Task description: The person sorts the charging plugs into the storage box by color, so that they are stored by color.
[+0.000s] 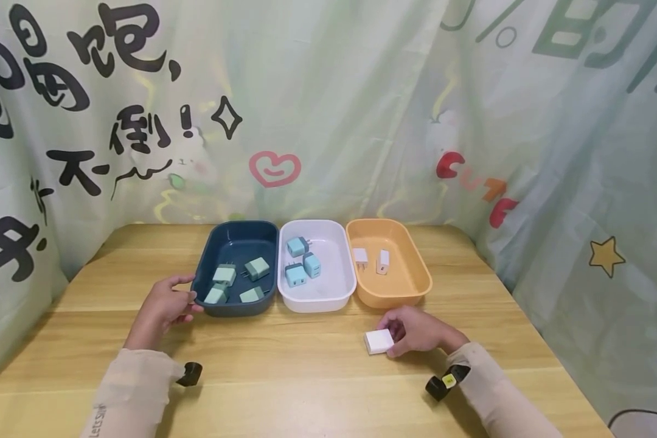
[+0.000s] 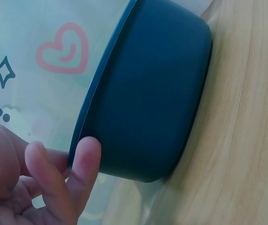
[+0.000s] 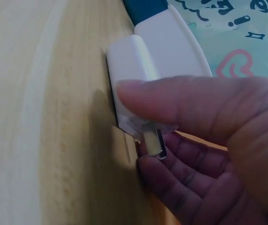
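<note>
Near the front of the orange bin [image 1: 391, 299], my right hand [image 1: 416, 331] pinches a white charger plug [image 1: 379, 342] low over the wooden table. A flat metal prong [image 3: 152, 140] sticks out of its end below the thumb in the right wrist view. My left hand [image 1: 166, 303] holds the left rim of the dark blue bin [image 1: 232, 309], one fingertip [image 2: 88, 147] against its outer wall. Several pale green charger plugs [image 1: 257, 268] lie in that bin. The white bin [image 1: 317, 304] contains several light blue charger plugs [image 1: 295, 275]. Two white charger plugs [image 1: 382, 262] lie in the orange bin.
The three bins stand side by side at the back of the wooden table [image 1: 285, 377]. A printed curtain [image 1: 328, 109] hangs close behind them and along both sides. Black straps with small devices [image 1: 443, 383] sit at the wrists.
</note>
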The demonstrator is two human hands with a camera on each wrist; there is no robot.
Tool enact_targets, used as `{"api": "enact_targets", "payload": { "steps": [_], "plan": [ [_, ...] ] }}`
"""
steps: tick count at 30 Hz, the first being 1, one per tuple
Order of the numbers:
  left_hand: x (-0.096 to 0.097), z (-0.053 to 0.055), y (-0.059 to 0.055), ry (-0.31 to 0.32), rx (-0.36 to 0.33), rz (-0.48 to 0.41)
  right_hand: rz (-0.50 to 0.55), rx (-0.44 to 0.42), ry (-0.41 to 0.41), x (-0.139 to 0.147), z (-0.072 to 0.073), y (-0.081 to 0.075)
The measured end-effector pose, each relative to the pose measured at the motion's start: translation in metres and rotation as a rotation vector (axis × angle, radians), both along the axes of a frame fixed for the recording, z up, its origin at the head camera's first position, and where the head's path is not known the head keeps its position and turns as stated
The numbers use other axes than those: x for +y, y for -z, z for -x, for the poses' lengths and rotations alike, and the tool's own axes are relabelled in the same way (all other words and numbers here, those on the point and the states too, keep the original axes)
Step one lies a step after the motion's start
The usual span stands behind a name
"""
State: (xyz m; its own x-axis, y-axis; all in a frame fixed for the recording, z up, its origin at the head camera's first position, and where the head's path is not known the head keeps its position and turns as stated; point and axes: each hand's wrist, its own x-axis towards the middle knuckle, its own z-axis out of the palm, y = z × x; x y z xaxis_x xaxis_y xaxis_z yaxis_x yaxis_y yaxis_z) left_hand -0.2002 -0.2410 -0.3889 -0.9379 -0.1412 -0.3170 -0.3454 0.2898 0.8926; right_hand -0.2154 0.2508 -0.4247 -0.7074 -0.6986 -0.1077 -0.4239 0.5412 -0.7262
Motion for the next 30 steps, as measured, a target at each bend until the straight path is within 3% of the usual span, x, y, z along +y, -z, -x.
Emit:
{"api": "enact_targets", "payload": {
  "steps": [8, 22, 30],
  "plan": [
    [0.0, 0.0, 0.003, -0.007, 0.0, -0.007, -0.007, 0.052, 0.007, 0.001, 0.001, 0.001],
    [0.002, 0.0, 0.001, 0.005, -0.007, 0.024, 0.049, 0.046, 0.007, -0.001, 0.007, -0.022],
    [0.001, 0.001, 0.001, 0.0, -0.011, 0.036, 0.048, 0.097, 0.042, -0.001, 0.013, -0.041]
  ]
}}
